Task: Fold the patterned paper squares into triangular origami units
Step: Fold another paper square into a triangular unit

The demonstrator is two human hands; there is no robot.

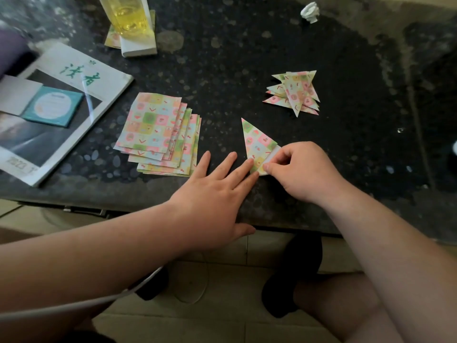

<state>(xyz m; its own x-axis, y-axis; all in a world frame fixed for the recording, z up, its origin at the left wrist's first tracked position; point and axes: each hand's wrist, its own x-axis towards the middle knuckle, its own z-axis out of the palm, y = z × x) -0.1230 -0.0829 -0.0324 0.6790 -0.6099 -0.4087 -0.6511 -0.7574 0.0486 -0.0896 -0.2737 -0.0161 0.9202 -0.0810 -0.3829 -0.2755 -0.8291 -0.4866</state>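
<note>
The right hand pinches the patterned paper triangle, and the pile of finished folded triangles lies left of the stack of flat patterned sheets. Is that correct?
No. In the head view the pile of finished folded triangles lies right of the stack of flat patterned sheets; the rest holds.

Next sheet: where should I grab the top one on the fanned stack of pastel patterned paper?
Pinch the top pastel patterned sheet at its left edge, coming from the left. The lower sheets fan out rightward and toward you, so that edge likely sticks out alone and lifts singly.
</note>
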